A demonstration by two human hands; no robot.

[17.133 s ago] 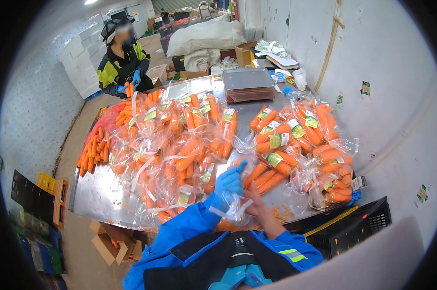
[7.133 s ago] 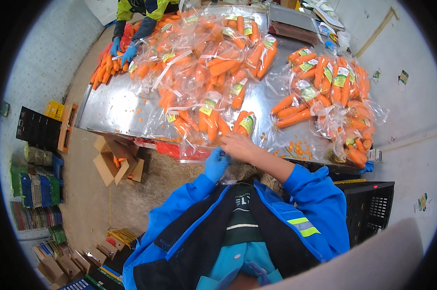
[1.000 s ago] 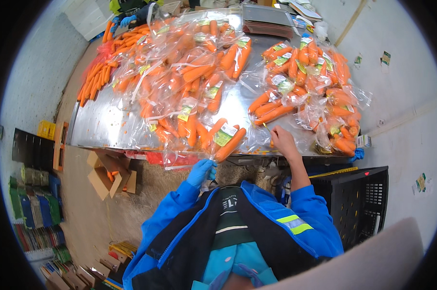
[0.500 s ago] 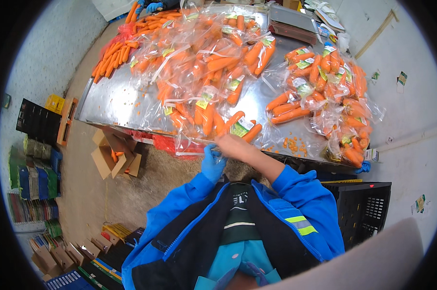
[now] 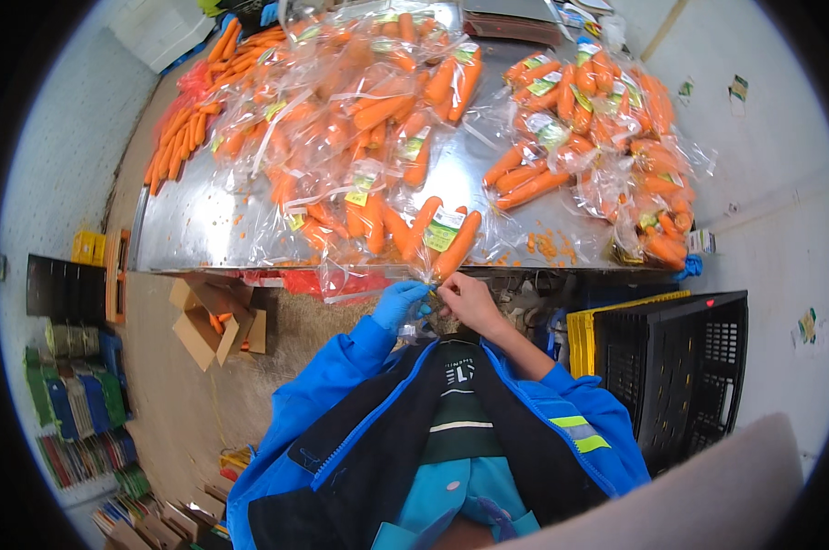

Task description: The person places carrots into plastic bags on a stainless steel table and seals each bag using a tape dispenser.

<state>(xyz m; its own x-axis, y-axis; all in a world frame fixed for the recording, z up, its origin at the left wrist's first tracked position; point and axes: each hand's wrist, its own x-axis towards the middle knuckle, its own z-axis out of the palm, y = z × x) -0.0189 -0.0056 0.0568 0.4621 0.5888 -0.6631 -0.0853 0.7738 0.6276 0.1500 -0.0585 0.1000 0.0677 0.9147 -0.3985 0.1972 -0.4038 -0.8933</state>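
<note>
A clear bag of carrots [image 5: 445, 234] with a green and white label lies at the table's near edge, its gathered neck toward me. My left hand [image 5: 402, 304], in a blue glove, pinches the neck from the left. Bare, my right hand [image 5: 468, 302] closes its fingertips on the same neck from the right; what lies between the fingertips is too small to make out. Beyond them, a heap of bagged carrots [image 5: 378, 105] covers the middle of the metal table [image 5: 190, 229]. More bags of carrots [image 5: 607, 119] are piled on the right.
Loose carrots [image 5: 183, 137] lie at the far left by red netting. A scale-like flat device [image 5: 511, 26] stands at the back. Black crates [image 5: 676, 367] are stacked at my right, and an open cardboard box [image 5: 215, 330] with carrots sits on the floor at left. Carrot scraps [image 5: 550, 244] litter the tabletop.
My right hand has drawn back from over the bag toward me, and both hands now meet at its neck. The view has shifted, moving the table scene left.
</note>
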